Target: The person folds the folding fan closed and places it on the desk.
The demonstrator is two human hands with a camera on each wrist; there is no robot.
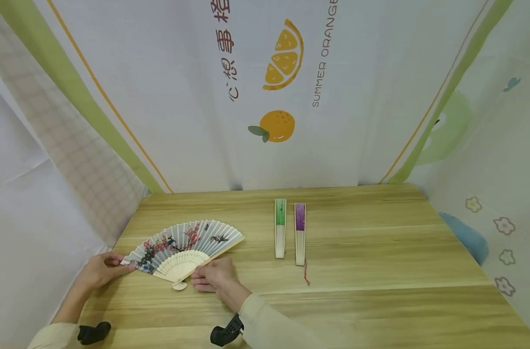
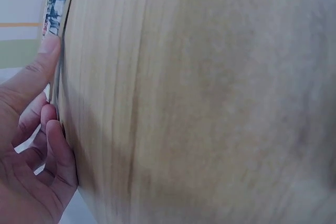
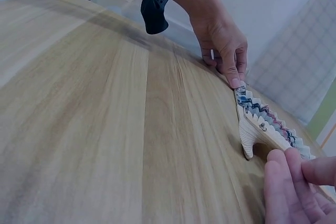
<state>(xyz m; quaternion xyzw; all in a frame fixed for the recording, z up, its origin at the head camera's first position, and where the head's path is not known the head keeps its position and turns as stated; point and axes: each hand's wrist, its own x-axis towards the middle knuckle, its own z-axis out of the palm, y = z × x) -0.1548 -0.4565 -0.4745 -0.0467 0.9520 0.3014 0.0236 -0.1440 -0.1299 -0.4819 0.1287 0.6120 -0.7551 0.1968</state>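
Note:
A folding fan [image 1: 182, 247] is spread wide at the left of the table, its pale leaf printed with pink blossoms and birds, its ribs cream and pierced. The left hand [image 1: 101, 270] pinches the leaf's left end, thumb on top; in the left wrist view the thumb of the left hand [image 2: 31, 93] lies along that edge. Near the pivot, the right hand [image 1: 218, 277] grips the right outer rib between thumb and fingers. The right wrist view shows the fan's pleats [image 3: 270, 119] edge-on between both hands, its rounded butt close over the wood.
Two folded fans lie side by side right of the open one: a green one [image 1: 280, 228] and a purple one [image 1: 300, 233] with a red tassel [image 1: 306, 274]. The wooden table [image 1: 378, 252] meets printed white cloth [image 1: 334, 145] behind and at both sides.

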